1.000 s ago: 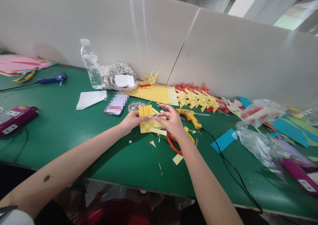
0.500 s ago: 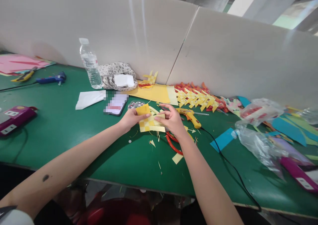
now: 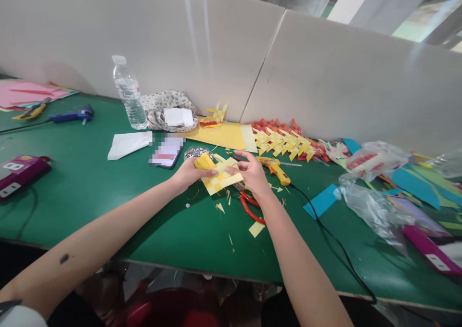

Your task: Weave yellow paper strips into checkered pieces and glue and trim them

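Between my two hands is a piece of woven paper [image 3: 212, 185] in two yellows, held just above the green table. My left hand [image 3: 189, 174] is closed on its left side, thumb on top. At the right side, my right hand [image 3: 250, 173] pinches the pale strips with thumb and fingers. Below my right hand lie red-handled scissors [image 3: 249, 210], their blades mostly hidden. A yellow glue gun [image 3: 276, 169] rests just to the right. Behind the paper sits a tub of small shiny beads [image 3: 197, 153], partly covered.
A water bottle [image 3: 130, 96], a phone [image 3: 168, 151] and a spotted cloth [image 3: 169, 103] stand at the back left. Finished-looking woven fish [image 3: 285, 142] line the wall. Plastic bags [image 3: 371, 211] and a purple power strip [image 3: 429, 250] lie right. The glue gun's cord [image 3: 339, 245] crosses the table.
The woven paper has tilted, its right side rising and its lower corner swinging down. Both hands stay on it. The view has shifted slightly.
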Tool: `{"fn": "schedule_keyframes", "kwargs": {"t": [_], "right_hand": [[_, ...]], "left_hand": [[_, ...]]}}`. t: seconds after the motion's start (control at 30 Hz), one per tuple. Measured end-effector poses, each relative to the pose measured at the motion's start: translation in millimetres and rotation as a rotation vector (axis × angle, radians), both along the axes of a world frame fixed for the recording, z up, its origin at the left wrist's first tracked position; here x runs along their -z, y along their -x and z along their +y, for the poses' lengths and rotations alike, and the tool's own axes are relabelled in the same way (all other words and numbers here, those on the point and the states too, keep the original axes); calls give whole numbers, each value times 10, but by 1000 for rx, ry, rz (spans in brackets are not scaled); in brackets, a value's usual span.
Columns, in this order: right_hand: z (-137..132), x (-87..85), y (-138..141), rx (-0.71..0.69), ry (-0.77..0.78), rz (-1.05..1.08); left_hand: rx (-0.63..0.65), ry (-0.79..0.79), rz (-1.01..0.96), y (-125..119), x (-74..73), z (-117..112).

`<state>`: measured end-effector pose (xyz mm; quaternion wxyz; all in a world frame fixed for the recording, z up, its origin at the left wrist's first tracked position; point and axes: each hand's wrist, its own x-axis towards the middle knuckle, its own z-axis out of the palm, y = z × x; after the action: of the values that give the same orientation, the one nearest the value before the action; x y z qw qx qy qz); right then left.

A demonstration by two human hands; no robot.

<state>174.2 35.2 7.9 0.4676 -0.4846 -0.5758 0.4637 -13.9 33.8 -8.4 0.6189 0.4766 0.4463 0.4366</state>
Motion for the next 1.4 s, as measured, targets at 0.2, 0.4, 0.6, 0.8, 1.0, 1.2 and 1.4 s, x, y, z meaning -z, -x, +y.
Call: {"fn": "schedule_keyframes", "kwargs": {"t": [0.2, 0.4, 0.6, 0.8, 1.0, 1.2, 1.4], "right_hand": [[-5, -28, 24, 75, -58, 20], [-4, -76, 94, 158, 70, 123], [-35, 13, 185, -14, 56, 134], [-14, 151, 219, 39, -141, 134], [20, 90, 156, 106, -164, 136], [14, 62, 98, 30, -101, 96], [-31, 80, 120, -102, -102, -72]], "left_hand": [[1, 14, 4, 9, 8, 19], [-190, -17, -110, 14, 0, 25], [-288, 10, -254, 14, 38, 59], [-229, 19, -315, -47, 22, -20], [-94, 76, -423, -7, -107, -43], [63, 148, -295, 98, -158, 31], [105, 32, -6, 68, -118, -7]]}}
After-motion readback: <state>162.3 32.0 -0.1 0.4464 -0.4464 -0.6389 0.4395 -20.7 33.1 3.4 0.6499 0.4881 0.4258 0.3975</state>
